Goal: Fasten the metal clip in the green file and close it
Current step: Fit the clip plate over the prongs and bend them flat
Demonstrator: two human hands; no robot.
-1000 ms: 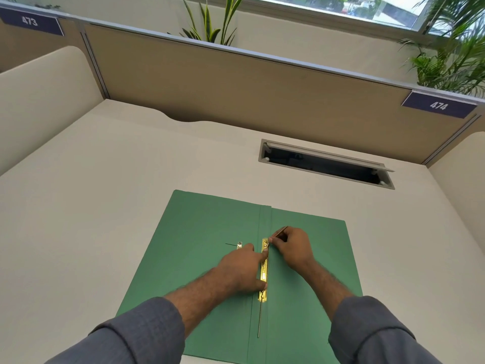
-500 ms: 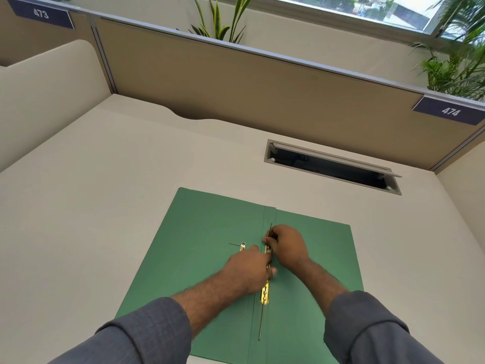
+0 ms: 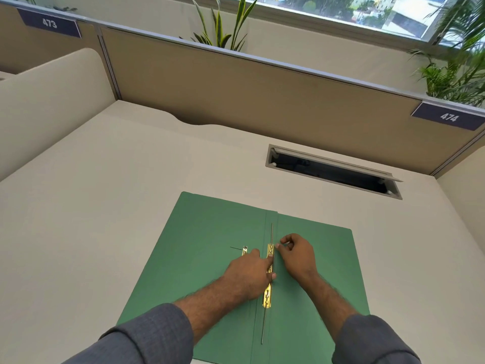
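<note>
R hand [image 3: 298, 254] sits just right of the spine, thumb and forefinger pinched together right beside the top end of the brass clip bar [image 3: 268, 278]; whether they hold a small slider or just press the bar's edge, can't tell. Other fingers curled. L hand [image 3: 249, 274] lies flat-ish over the bar's middle from the left side, fingers pressed together, forefinger tip on the bar near its upper end, thumb across it lower down, so pinning it, not pinching.

Outward: the bar runs near-to-far along the fold of the green file [image 3: 199, 248], which lies open flat on the bench [image 3: 91, 206]. A thin metal prong [image 3: 272, 232] sticks out past the bar's far end and another past its near end, both on the same near-far line as the bar. A 2nd small brass piece [image 3: 244, 250] w/ a thin wire sits on the left flap, just beyond the L knuckles.

Key relation, as I judge it: clip's long axis = spine axis, between both hands; R hand is nearer the far end, so the fastening there falls to it while L keeps the bar down. File not yet closed.
</note>
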